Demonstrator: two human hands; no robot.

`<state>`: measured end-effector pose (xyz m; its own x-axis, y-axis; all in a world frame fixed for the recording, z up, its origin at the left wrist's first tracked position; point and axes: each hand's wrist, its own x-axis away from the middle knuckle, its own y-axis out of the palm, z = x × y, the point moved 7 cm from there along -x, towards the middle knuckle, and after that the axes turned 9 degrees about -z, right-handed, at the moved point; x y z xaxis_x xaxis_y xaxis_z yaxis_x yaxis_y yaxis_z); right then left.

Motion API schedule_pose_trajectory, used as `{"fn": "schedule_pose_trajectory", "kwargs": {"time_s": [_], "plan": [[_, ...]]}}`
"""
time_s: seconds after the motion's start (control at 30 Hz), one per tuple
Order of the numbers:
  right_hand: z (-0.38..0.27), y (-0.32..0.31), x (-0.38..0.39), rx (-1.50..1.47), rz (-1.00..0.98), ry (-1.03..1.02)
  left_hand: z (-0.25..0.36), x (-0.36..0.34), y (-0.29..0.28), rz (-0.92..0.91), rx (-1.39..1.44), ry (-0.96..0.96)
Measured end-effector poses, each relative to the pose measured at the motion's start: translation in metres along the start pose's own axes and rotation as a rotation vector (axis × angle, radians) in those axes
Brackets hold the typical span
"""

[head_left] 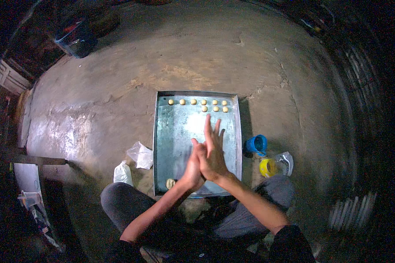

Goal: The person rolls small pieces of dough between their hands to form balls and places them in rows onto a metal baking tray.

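My left hand [193,168] and my right hand [213,155] are pressed palm to palm over a shallow metal tray [171,136]. The right one's fingers are stretched out and spread; the left one's fingers are largely hidden behind it, and I cannot see whether anything lies between the palms. Several small pale dough balls [193,101] form two rows along the tray's far end, the second row shorter and at the right. A larger pale lump [170,183] sits in the tray's near left corner, left of my wrists.
Left of the tray are a white bag [123,174] and a crumpled plastic bag [140,155]. At right stand a blue mug [255,144] and a yellow tub [266,168] beside clear plastic. A low ledge [25,175] is at far left, a dark bucket [77,41] farther back.
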<state>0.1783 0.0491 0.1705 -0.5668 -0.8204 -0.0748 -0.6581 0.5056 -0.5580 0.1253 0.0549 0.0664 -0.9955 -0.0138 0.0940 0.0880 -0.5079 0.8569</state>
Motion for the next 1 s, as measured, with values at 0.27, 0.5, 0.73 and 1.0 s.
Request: {"fn": "schedule_pose_trajectory", "kwargs": {"time_s": [0.27,0.5,0.73,1.0], "plan": [[0.0,0.022,0.031,0.128,-0.159,-0.165,0.022,-0.01,0.017,0.234,0.124,0.23],[-0.031,0.03,0.033,0.141,-0.144,-0.212,0.031,0.014,0.029,0.135,-0.14,0.187],[0.002,0.015,0.017,-0.122,-0.036,0.079,0.011,0.014,0.02,0.082,-0.126,0.213],[0.002,0.021,0.018,-0.033,-0.025,-0.006,0.04,0.014,0.027,0.199,-0.192,0.163]]}}
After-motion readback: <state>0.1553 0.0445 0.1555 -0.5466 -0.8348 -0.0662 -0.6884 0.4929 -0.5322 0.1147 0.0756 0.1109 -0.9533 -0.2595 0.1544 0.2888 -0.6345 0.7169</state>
